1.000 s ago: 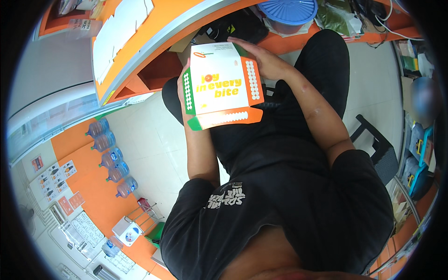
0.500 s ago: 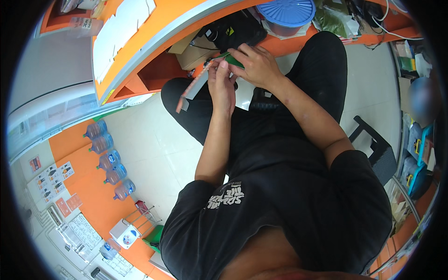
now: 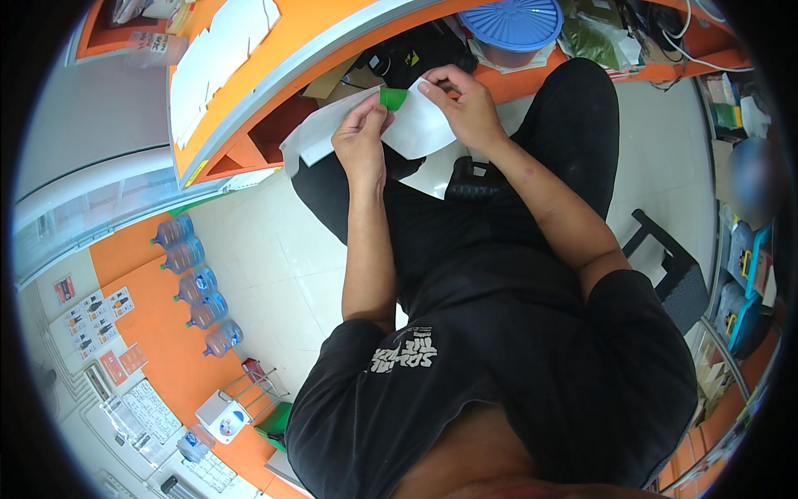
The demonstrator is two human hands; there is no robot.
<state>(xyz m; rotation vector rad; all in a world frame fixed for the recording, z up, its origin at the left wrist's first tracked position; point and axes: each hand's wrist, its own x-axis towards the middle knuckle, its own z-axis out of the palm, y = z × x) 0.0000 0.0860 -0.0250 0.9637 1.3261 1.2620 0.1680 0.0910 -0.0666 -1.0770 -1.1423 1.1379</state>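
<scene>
Between my two hands, above my lap, is a creased white sheet [image 3: 416, 131], spread out to the left and right, its kind unclear. A green piece [image 3: 393, 99] shows at its middle, by my left fingertips; whether it is part of the sheet I cannot tell. My left hand [image 3: 362, 140] pinches the sheet next to the green piece. At the upper right edge, my right hand [image 3: 470, 110] grips it between thumb and fingers. The sheet's left part juts past my left hand over my knee.
An orange desk [image 3: 307, 37] with white papers [image 3: 223, 62] on it curves ahead. A black bag [image 3: 424, 58] and a blue-lidded tub [image 3: 509, 29] sit on the shelf beyond my hands. Water bottles [image 3: 195, 284] line the left wall. A black chair [image 3: 677, 270] stands at right.
The sheet has gone from a narrow folded strip seen edge-on to a wide spread white surface. My left hand has moved left and my right hand slightly right, so they are farther apart.
</scene>
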